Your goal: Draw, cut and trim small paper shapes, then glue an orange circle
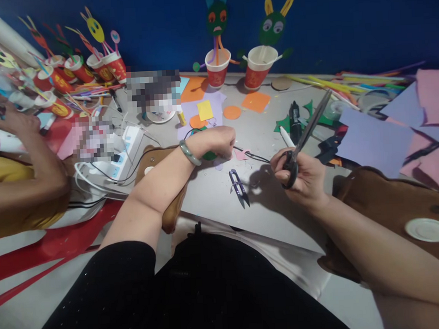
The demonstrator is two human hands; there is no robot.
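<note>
My left hand, with a jade-coloured bangle on its wrist, is closed in a fist over the table. A thin black cord runs from it to the fingertips of my right hand. That hand is closed round the handles of a pair of scissors, blades pointing up and away. The cord's end at the right fingers is partly hidden. Below the cord lie purple thread snips. A pink paper scrap and a green piece are close to my left hand.
Red paper cups with paper-faced figures stand at the back and left. Marker, orange paper, purple sheets and coloured sticks lie around. A power strip sits left, near another person's arm. Brown cushions flank me.
</note>
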